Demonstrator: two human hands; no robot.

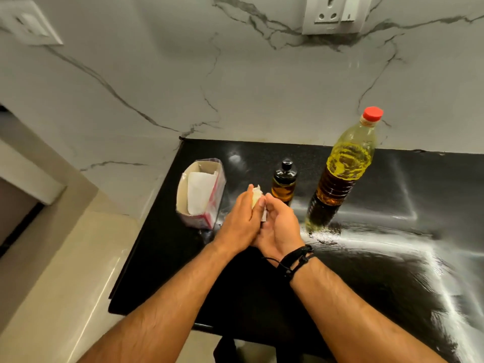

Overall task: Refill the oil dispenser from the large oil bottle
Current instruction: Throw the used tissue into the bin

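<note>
The large oil bottle (343,171) stands upright on the black counter (366,258), red cap on, yellow oil inside. Left of it stands the small oil dispenser (284,183), dark glass with a black stopper top in place. In front of the dispenser my left hand (239,221) and my right hand (279,226) are pressed together around a crumpled white tissue (256,196), which sticks out above my fingers. Both hands grip the tissue and touch neither bottle.
An open tissue box (201,192) with white tissues sits left of my hands near the counter's left edge. A marble wall with a socket plate (335,14) rises behind. A beige floor lies beyond the counter's left edge. Bright glare streaks the counter's right side.
</note>
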